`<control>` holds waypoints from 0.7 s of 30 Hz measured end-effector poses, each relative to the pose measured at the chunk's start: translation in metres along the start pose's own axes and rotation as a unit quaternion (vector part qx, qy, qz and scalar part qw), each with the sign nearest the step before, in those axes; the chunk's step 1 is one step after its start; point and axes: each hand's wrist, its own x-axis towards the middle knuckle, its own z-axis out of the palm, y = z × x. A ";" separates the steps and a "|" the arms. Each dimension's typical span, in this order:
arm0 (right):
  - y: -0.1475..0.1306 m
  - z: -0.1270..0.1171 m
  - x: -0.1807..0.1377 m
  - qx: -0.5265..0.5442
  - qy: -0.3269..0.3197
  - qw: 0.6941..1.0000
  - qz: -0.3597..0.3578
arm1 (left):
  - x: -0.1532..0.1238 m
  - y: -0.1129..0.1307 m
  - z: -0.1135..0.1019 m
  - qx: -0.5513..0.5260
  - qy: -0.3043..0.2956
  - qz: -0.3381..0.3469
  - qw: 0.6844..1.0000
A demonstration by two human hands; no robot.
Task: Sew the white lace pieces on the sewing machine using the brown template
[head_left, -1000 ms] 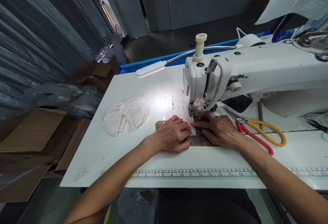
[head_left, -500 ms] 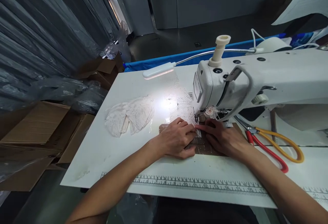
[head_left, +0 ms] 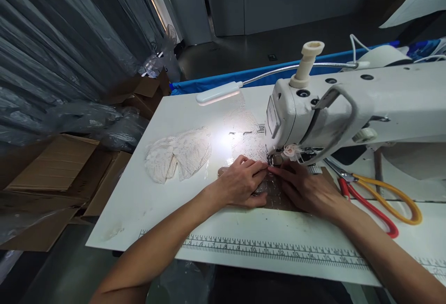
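Note:
My left hand lies flat with fingers stretched on white lace fabric just in front of the needle of a white sewing machine. My right hand lies beside it, fingers extended and pressing the same lace over a brown patch on the table. The fingertips of both hands meet near the presser foot. The lace runs back under the needle into the lamp's glare.
A loose pile of white lace lies left on the white table. Red-and-yellow scissors lie right of my right hand. A gooseneck lamp shines on the work. Cardboard boxes and plastic-wrapped goods stand at left. A printed ruler runs along the front edge.
Both hands have crept a little toward the needle with the lace. The view has shifted left, so the machine sits further right in the picture.

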 end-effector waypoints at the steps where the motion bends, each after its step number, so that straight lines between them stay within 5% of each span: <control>1: 0.000 0.000 0.000 -0.003 0.000 1.000 0.003 | 0.000 -0.001 0.000 -0.001 -0.003 -0.002 1.000; 14: -0.004 0.008 0.000 -0.034 0.021 0.999 -0.004 | 0.005 -0.002 -0.002 -0.002 -0.007 -0.025 1.000; 21: 0.007 0.006 -0.003 0.043 0.042 0.997 0.040 | 0.007 -0.001 -0.002 0.011 0.012 -0.038 0.999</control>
